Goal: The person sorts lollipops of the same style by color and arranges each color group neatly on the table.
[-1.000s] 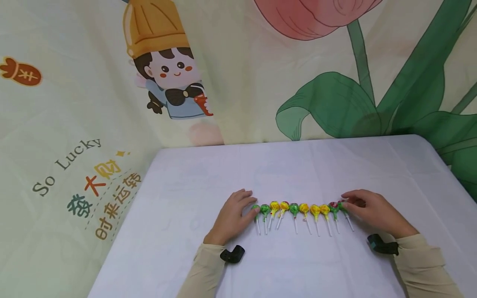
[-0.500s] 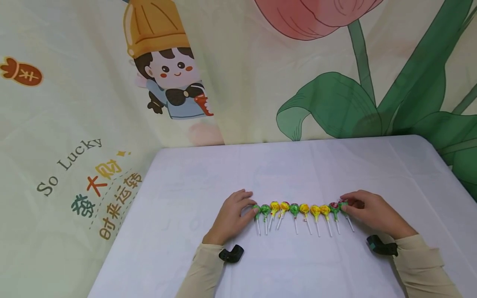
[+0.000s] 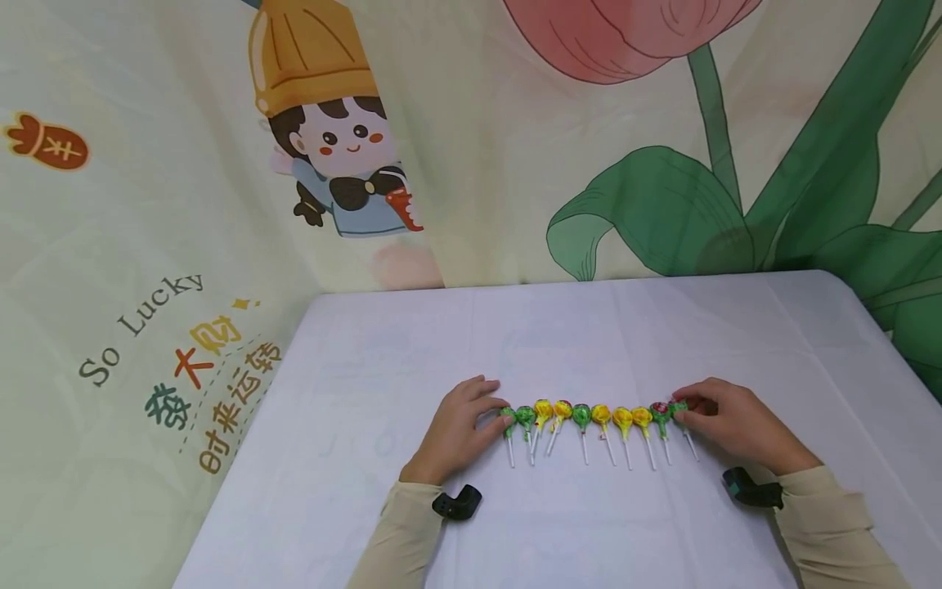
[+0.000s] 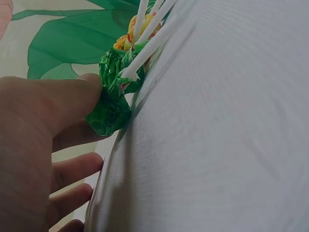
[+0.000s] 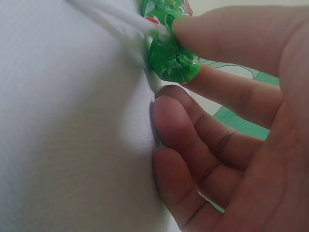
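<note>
Green lollipops (image 5: 175,59) in narrow left grip (image 3: 458,429), narrow right grip (image 3: 739,427).

In the head view, the row's nine o'clock green lollipop (image 4: 108,116) is partly hidden by the left hand (image 3: 455,429), its three o'clock green lollipop (image 5: 174,63) by the right hand (image 3: 743,424). Markings on the yellow lollipops (image 3: 622,417) are too small to be read. The left sleeve (image 3: 401,536) is cut off near six o'clock, the right sleeve (image 3: 842,532) near four. In the right wrist view, a white stick (image 5: 116,13) is blurred and cut off at eleven.
</note>
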Demonstrator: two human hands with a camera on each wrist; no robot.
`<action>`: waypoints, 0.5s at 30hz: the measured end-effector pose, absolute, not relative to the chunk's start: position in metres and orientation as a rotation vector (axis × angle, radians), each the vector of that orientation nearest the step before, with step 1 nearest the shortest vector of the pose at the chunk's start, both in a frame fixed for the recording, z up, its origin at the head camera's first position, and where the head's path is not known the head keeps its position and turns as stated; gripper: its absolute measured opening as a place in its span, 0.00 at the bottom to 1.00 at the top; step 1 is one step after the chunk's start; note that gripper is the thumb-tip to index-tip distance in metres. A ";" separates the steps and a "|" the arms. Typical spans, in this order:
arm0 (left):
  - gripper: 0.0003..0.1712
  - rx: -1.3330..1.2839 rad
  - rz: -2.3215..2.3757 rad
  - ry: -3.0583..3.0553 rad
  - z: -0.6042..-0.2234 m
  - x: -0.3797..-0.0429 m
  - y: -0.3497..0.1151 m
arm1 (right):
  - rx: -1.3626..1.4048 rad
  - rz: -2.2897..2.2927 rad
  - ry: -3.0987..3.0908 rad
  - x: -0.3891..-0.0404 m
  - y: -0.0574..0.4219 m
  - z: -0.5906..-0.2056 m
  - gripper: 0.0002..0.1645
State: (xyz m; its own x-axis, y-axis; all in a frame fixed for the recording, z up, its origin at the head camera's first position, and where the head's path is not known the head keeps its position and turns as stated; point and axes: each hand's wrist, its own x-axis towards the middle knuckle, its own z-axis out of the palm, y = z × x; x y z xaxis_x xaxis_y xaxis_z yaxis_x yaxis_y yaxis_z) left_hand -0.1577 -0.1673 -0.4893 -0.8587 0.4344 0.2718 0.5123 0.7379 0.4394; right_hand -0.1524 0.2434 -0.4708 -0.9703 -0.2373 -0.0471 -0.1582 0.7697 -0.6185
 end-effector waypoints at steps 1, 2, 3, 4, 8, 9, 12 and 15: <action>0.14 -0.761 -0.772 -2.788 -0.489 -0.158 -0.167 | -0.319 -0.976 2.840 -0.152 0.243 -0.471 0.19; 0.14 -0.759 -0.771 -2.789 -0.489 -0.158 -0.168 | -0.319 -0.977 2.842 -0.153 0.243 -0.472 0.18; 0.14 -0.759 -0.771 -2.788 -0.489 -0.158 -0.168 | -0.321 -0.977 2.844 -0.153 0.243 -0.472 0.18; 0.14 -0.758 -0.772 -2.786 -0.489 -0.158 -0.168 | -0.322 -0.978 2.846 -0.153 0.243 -0.473 0.17; 0.14 -0.754 -0.769 -2.779 -0.490 -0.158 -0.168 | -0.314 -0.979 2.851 -0.153 0.243 -0.472 0.16; 0.14 -0.751 -0.769 -2.780 -0.490 -0.158 -0.168 | -0.308 -0.979 2.850 -0.153 0.242 -0.472 0.16; 0.14 -0.749 -0.773 -2.773 -0.491 -0.158 -0.168 | -0.288 -0.985 2.844 -0.152 0.241 -0.471 0.15; 0.14 -0.755 -0.782 -2.755 -0.492 -0.158 -0.168 | -0.271 -0.995 2.844 -0.152 0.241 -0.470 0.15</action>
